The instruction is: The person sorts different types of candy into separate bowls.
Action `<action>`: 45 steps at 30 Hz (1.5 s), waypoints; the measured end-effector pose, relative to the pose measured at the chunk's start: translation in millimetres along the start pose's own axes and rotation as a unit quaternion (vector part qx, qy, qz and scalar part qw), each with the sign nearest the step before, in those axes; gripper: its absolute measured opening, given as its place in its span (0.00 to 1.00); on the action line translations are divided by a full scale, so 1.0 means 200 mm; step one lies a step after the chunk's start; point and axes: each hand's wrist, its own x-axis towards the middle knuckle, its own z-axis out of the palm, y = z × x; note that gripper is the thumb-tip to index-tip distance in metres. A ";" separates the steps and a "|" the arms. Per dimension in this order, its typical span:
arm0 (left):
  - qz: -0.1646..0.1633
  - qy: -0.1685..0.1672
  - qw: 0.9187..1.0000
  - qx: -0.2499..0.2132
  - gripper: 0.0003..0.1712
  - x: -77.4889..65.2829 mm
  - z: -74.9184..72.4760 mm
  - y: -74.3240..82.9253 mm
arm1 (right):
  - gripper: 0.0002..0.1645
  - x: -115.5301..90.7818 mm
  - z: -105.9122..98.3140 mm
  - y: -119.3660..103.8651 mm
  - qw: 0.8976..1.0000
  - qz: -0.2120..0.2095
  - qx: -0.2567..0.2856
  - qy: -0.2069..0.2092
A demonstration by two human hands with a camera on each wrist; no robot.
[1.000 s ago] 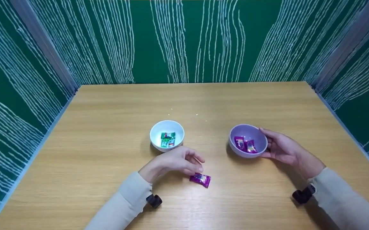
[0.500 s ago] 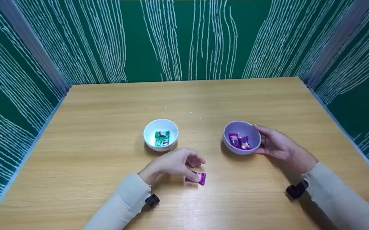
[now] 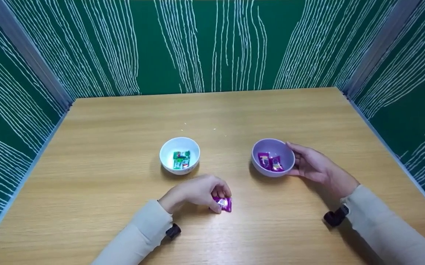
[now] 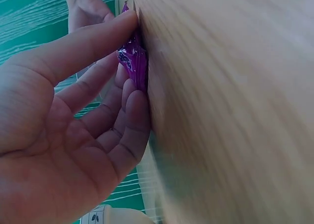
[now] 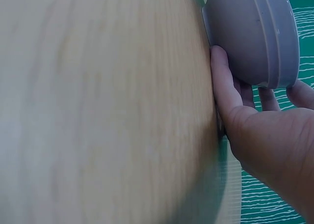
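Observation:
My left hand (image 3: 201,191) is down at the table, pinching a purple-wrapped candy (image 3: 225,203) between thumb and fingertips. In the left wrist view the shiny candy (image 4: 133,62) lies against the wood, thumb at one end and fingers at the other. On the right, my right hand (image 3: 315,163) holds the side of a purple bowl (image 3: 255,162), thumb at the rim and fingers around the lower wall. Two purple candies (image 3: 270,162) lie inside it. The right wrist view shows the bowl's outer wall (image 5: 240,32) with the fingers against it.
Beyond the left hand stands a white bowl (image 3: 165,154) with several green-wrapped candies (image 3: 181,160) in it. Small white specks lie farther back on the wooden table (image 3: 124,121). Green walls with white lines (image 3: 234,48) enclose the table at the back and sides.
My left thumb and fingers have come down and closed around the purple candy on the table. The right hand stays at the purple bowl. The head view has shifted slightly.

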 end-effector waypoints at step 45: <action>-0.018 -0.032 0.972 -0.231 0.17 0.02 0.01 0.06 | 0.15 0.00 -0.01 0.00 1.000 -0.001 0.003 -0.012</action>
